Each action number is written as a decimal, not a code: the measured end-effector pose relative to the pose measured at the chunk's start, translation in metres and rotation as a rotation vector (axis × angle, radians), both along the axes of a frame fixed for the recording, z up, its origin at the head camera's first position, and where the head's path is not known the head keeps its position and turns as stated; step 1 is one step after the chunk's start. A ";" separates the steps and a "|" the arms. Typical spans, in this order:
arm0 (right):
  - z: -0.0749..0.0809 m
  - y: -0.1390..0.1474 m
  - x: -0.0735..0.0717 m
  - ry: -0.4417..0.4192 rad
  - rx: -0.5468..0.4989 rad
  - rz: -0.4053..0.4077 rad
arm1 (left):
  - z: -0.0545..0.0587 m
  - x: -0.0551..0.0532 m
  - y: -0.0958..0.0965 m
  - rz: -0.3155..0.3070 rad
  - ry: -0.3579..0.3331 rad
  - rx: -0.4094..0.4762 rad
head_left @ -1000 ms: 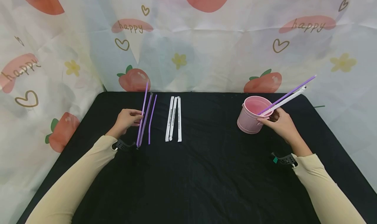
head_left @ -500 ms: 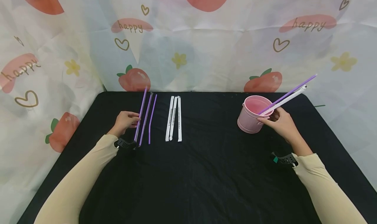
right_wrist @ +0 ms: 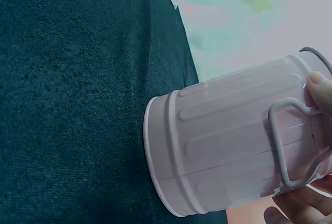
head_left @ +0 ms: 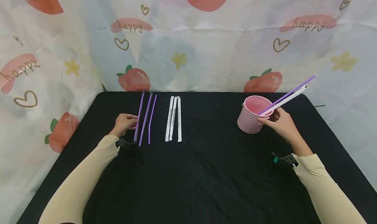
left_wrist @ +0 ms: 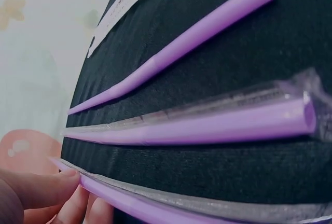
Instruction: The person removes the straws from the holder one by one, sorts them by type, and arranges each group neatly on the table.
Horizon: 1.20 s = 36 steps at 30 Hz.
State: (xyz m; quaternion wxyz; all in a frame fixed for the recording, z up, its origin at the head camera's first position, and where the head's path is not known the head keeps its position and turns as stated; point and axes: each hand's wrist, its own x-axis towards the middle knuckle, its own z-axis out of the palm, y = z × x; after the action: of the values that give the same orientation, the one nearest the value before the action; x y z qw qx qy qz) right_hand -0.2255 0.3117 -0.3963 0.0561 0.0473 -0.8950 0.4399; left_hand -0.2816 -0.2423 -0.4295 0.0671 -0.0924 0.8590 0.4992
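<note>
My left hand point(head_left: 125, 123) pinches the leftmost purple straw point(left_wrist: 119, 199), which is in a clear wrapper and lies at or just above the black cloth. To its right are a second wrapped purple straw point(head_left: 145, 119) and a slightly bent, unwrapped purple straw point(left_wrist: 192, 37). My right hand point(head_left: 284, 126) grips the rim of a pink bucket point(head_left: 249, 121) near its side handle point(right_wrist: 277, 146). Leaning out of the bucket to the right are a purple straw point(head_left: 297, 87) and a white-wrapped straw point(head_left: 290, 97); their lower ends are hidden inside.
Several white paper-wrapped straws point(head_left: 179, 119) lie between the purple straws and the bucket. A black cloth point(head_left: 206, 178) covers the table. Behind it hangs a printed curtain point(head_left: 206, 54) with fruit and hearts.
My left hand has moved left and slightly down with the purple straw, lowering it beside the second wrapped one and widening the gap. The right hand and bucket have stayed put.
</note>
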 end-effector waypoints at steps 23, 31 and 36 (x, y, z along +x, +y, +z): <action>-0.002 0.003 -0.002 -0.007 0.008 -0.002 | -0.002 -0.006 0.005 0.047 -0.006 -0.023; -0.002 0.003 -0.002 -0.018 0.014 -0.002 | -0.003 -0.005 0.002 0.071 0.011 -0.033; -0.001 0.003 -0.002 -0.011 0.013 -0.007 | -0.002 -0.005 0.000 0.077 0.013 -0.041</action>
State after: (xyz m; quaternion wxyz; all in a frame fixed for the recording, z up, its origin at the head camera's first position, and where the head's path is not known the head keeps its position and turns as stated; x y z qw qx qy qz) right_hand -0.2275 0.3145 -0.3976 0.0522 0.0421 -0.8985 0.4339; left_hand -0.2866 -0.2422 -0.4317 0.0402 -0.1236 0.8652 0.4844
